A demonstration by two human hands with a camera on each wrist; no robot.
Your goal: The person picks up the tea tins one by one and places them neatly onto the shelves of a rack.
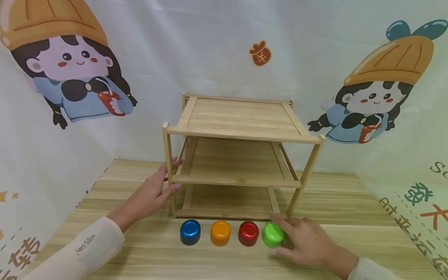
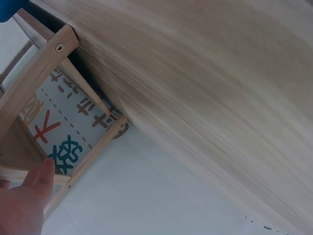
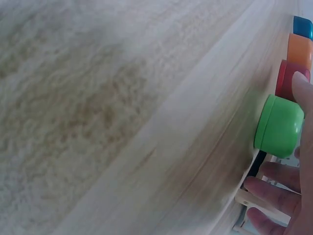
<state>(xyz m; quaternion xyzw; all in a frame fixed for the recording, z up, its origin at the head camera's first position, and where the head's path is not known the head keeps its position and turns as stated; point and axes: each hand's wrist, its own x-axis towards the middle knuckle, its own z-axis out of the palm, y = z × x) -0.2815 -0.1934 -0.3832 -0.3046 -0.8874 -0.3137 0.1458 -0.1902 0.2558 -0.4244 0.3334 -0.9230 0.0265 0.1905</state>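
A three-tier wooden shelf rack [image 1: 241, 136] stands on the table. My left hand [image 1: 154, 192] holds its front left post, with the thumb in front near the middle shelf and the fingers reaching past the post. Before the rack is a row of small, shiny round canisters: blue [image 1: 190, 232], orange [image 1: 220, 233], red [image 1: 248, 233] and green [image 1: 272, 234]. At the green one, my right hand [image 1: 308, 241] has its thumb on the near side and its index finger on the far side. In the right wrist view, the fingers [image 3: 274, 193] are spread and fairly straight beside the green canister [image 3: 279, 126].
The wood-grain table [image 1: 336, 202] extends to both sides of the rack. White curtain-like sheets with cartoon prints surround it at the back [image 1: 224, 74], left and right.
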